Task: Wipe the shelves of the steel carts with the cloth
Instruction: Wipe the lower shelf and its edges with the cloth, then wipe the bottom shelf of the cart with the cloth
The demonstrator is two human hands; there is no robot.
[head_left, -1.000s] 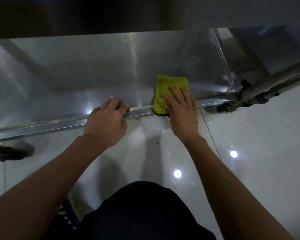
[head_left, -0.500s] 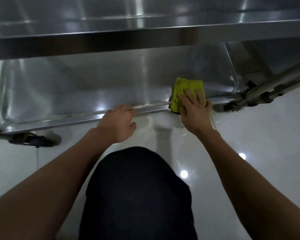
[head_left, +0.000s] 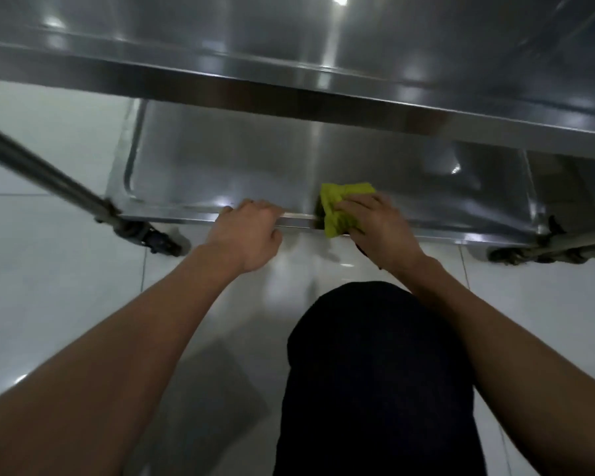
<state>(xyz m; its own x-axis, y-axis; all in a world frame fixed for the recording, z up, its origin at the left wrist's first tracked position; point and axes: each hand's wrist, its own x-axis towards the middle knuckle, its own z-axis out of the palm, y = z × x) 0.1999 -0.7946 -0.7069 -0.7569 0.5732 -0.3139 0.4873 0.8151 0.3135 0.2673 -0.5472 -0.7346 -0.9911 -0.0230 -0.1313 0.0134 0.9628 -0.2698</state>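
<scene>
The steel cart's bottom shelf [head_left: 255,166] lies low in front of me, with an upper shelf [head_left: 323,46] overhanging it. A yellow-green cloth [head_left: 340,207] is bunched over the bottom shelf's front rim. My right hand [head_left: 382,225] grips the cloth, fingers curled round it on the rim. My left hand [head_left: 251,228] grips the same front rim just to the left of the cloth, its fingertips hooked over the edge.
A steel cart post [head_left: 45,176] slants in from the left down to a caster [head_left: 158,240]. Another caster [head_left: 509,255] sits at the right corner. White glossy floor tiles [head_left: 66,286] surround the cart. My dark-clothed knee [head_left: 375,372] is below the hands.
The view has shifted so the cart's left end and upper shelf show more. My right hand has gone from lying flat on the cloth to bunching it at the rim. My left hand stays on the rim.
</scene>
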